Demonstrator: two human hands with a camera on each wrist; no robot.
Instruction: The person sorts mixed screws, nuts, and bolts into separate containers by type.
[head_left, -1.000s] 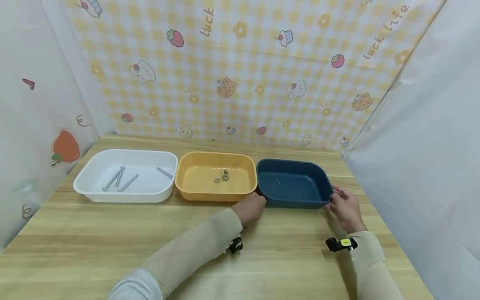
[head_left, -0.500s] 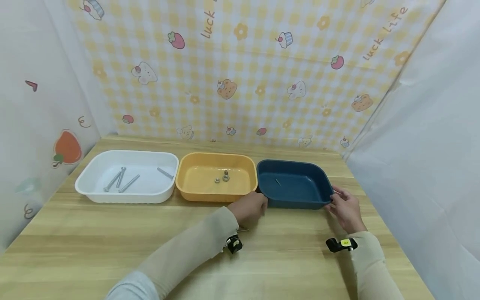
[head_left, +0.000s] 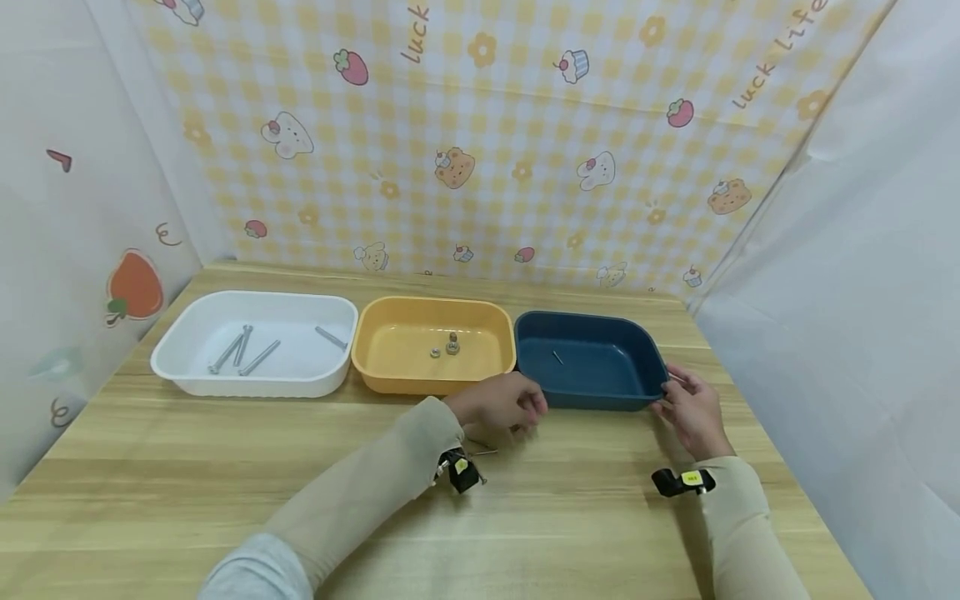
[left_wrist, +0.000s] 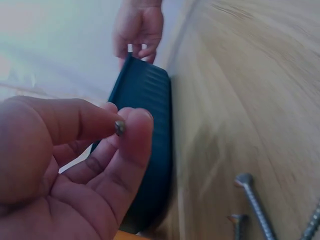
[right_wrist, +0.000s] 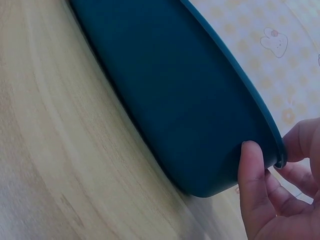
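Below centre, I am viewing the left hand point(head_left: 501, 402) pinching a small screw point(left_wrist: 119, 128). At right, the right hand point(head_left: 693, 414) is gripping the dark-blue tray point(head_left: 600, 401) by its corner.

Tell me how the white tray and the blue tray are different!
The white tray is pale, while the blue tray is dark. The white tray has four long screws in it; the blue tray has one small, thin metal piece. The right hand grips the blue tray's corner, but no hand touches the white tray. Both have rounded corners and stand on the wooden table.
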